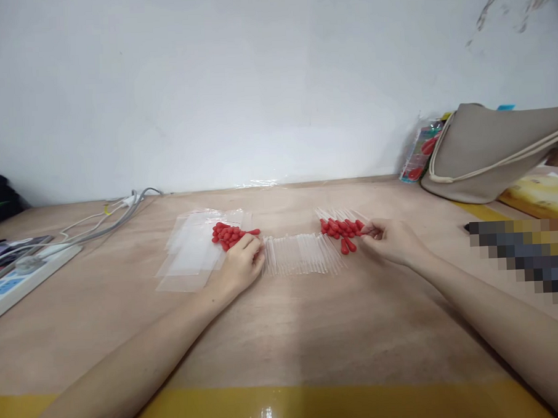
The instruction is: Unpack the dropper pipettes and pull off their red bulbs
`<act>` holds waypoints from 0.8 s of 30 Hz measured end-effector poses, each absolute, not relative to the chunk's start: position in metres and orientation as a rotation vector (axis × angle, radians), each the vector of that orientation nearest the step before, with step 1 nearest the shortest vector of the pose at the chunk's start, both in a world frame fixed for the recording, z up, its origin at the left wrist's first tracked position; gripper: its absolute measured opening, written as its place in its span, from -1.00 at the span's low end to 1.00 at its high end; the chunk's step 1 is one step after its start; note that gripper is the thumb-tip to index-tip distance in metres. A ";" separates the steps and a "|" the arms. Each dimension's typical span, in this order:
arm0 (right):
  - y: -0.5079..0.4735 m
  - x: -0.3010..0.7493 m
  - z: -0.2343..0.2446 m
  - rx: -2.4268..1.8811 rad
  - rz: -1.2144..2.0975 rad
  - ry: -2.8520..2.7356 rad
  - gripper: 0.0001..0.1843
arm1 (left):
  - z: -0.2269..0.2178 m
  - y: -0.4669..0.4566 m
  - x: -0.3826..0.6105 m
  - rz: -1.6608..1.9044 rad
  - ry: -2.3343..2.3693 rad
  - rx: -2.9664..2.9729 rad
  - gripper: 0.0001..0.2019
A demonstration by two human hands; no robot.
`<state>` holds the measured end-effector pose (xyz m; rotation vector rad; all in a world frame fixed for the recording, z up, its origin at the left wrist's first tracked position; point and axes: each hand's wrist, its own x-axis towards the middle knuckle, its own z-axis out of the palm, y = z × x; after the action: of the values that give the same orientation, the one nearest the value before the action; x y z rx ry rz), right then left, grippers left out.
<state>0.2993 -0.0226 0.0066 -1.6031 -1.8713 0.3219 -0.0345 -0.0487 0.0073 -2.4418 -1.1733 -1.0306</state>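
In the middle of the table lies a row of thin clear tubes point(299, 254), side by side. At its left end my left hand point(244, 261) rests with curled fingers, against a pile of red rubber bulbs point(224, 235); what its fingertips hold is hidden. The bulbs lie partly on flat clear plastic bags point(188, 247). To the right is a pile of droppers with red bulbs point(339, 228), their clear stems pointing toward the wall. My right hand point(394, 240) pinches at the right edge of that pile, its fingertips closed on a red-bulbed dropper.
A white power strip point(36, 278) with cables point(117, 219) lies at the left. At the right back stand a grey bag point(484, 147) and a printed plastic package point(419, 150). A yellow packet point(541, 194) and a pixelated dark object point(526, 260) lie nearer on the right.
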 end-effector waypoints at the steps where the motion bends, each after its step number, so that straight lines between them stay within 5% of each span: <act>1: -0.022 0.299 0.004 -1.618 0.338 -1.861 -0.82 | 0.008 -0.050 -0.033 -1.031 -1.183 -2.466 -0.89; 17: -0.018 0.294 -0.009 -1.540 0.846 -1.642 -0.74 | 0.003 -0.061 -0.027 -1.125 -1.194 -2.598 -0.79; 24: -0.005 0.302 -0.002 -1.660 0.273 -1.597 -0.63 | 0.006 -0.064 -0.026 -1.109 -1.118 -2.510 -0.86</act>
<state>0.3021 -0.0046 -0.0019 -1.6603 -1.5972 0.2728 -0.0261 -0.0637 0.0063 -2.5101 -1.1182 -1.1086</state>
